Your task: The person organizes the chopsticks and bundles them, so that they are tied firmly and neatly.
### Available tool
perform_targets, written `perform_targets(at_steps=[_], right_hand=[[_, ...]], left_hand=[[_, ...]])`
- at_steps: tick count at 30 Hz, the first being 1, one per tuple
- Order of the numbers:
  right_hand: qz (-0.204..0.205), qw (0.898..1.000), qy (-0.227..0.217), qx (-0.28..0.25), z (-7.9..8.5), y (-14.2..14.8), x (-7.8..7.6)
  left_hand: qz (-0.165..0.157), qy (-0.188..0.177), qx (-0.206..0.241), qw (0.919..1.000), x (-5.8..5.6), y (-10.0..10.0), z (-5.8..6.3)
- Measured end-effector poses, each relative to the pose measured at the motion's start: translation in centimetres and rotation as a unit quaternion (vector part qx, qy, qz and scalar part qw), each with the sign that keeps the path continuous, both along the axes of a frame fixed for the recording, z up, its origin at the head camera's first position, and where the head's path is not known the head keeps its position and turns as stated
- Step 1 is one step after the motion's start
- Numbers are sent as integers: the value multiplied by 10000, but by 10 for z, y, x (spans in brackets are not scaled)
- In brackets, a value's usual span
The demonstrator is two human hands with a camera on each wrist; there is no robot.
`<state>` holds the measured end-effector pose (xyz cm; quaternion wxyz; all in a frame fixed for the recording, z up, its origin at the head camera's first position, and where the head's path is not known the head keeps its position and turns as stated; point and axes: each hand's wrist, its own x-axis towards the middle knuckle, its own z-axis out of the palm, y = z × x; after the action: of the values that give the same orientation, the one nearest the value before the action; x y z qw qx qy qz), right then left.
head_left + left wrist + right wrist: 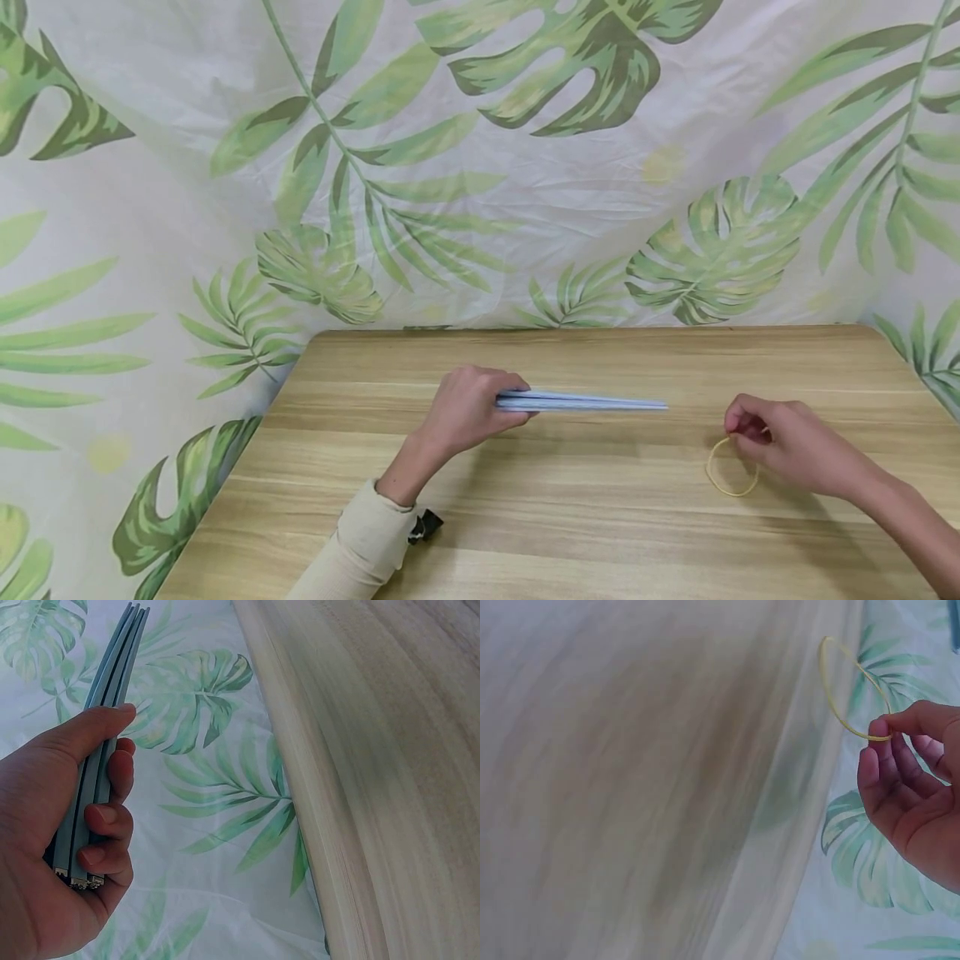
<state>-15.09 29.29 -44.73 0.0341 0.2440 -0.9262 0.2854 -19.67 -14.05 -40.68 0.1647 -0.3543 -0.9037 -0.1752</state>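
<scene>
My left hand (472, 408) grips a bundle of several light blue chopsticks (585, 402) at their thicker end. In the head view their thin tips point right, toward the other hand. The left wrist view shows the chopsticks (112, 682) lying side by side, thumb across them and fingers curled round, with patterned butt ends by the palm. My right hand (787, 442) pinches a yellow rubber band (731, 493) between thumb and fingertip. The band (831, 694) hangs as a loose loop, apart from the chopsticks.
Both hands are above a wood-grain table (600, 533). Behind it hangs a white cloth (525, 225) printed with green leaves. A small black object (427, 527) shows beside the left sleeve (367, 533).
</scene>
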Motion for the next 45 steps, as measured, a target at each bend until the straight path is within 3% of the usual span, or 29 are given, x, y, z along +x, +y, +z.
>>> perform_targets(at_steps=[3,11,23,33,45], right_hand=[[7,9996,97,-278,0,0,-2],[-289,9950,-185,-937,11,-7,-4],[-527,9835,-299,-1702,27,-43,-10],[-459,9753,-356,-2130,38,-61,-13],[-280,9628,-436,-2653,39,-78,-14]], left_hand=[[13,-38,-13,10000,0,0,0],[15,-42,7,10000,1,1,1],[17,7,-20,10000,1,1,1],[29,11,-23,10000,1,2,-1],[44,110,69,9999,0,3,-3]])
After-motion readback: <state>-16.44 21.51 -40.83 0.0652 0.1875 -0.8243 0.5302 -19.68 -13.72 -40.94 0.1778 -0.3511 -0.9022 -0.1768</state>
